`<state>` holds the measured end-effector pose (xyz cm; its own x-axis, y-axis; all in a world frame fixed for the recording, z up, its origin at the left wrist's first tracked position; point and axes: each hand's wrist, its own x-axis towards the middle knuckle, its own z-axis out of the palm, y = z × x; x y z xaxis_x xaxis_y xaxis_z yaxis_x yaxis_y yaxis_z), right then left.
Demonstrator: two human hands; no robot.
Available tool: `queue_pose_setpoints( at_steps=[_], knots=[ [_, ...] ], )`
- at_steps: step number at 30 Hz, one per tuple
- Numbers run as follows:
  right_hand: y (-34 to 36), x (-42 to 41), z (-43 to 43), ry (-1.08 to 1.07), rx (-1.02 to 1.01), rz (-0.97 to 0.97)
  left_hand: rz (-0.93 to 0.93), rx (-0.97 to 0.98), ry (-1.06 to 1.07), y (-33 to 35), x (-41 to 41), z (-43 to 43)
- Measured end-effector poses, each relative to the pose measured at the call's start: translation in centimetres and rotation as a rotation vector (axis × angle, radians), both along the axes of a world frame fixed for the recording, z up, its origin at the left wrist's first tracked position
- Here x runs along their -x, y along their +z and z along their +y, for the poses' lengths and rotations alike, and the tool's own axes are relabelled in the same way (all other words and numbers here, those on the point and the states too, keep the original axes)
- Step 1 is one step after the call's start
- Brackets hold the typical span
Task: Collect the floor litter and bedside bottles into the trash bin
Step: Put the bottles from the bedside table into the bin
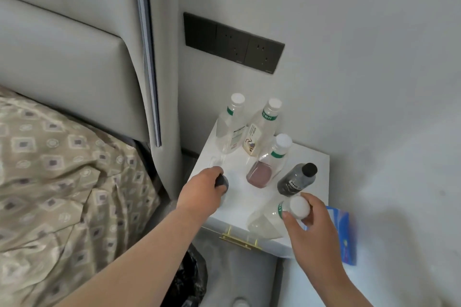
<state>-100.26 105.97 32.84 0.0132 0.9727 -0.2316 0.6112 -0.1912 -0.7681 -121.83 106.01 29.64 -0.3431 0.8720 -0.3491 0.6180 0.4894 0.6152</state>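
While both hands reach over the white nightstand (243,203), each of them already grasps one bottle by its top. The left hand (200,190) has its fingers curled around the dark cap of a small bottle (222,181) on the near left part of the top; the body of this bottle is mostly hidden under the hand. The right hand (310,228) pinches the white cap of a clear bottle (265,219) at the near right edge, and this bottle leans toward the hand. Four more bottles stand farther back: a clear one with white cap (233,123) at the far left, a labelled one (264,126) just beside it, a bottle with pinkish liquid (268,166) in the middle, and a black bottle (295,179) to the right of it, near the right hand. A blue packet (343,237) is at the right of the nightstand, against the wall. Low in the view, between the patterned bed cover (62,169) and the nightstand, a black plastic bag (190,279) shows partly behind the left forearm.
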Motion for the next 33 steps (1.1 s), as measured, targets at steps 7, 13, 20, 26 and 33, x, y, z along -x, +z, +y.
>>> queue_pose_setpoints(
  at_steps=[7,13,20,26,33],
  knots=[
    [1.3,4.0,-1.3,0.16,-0.028,0.08,-0.029,-0.186,0.184,2.8,5.0,-7.6],
    [0.0,9.9,-2.6,0.399,0.065,0.092,-0.116,-0.119,0.386,2.5,10.2,-16.8],
    [-8.0,14.4,-6.3,0.585,0.227,0.037,-0.126,0.12,0.443,-9.5,11.3,-21.1],
    [-19.0,15.6,-8.1,0.638,0.312,-0.042,-0.012,0.313,0.33,-22.6,9.8,-20.1],
    [-27.5,15.9,-8.6,0.645,0.313,-0.126,0.035,0.41,0.275,-33.4,8.1,-19.6]
  ],
)
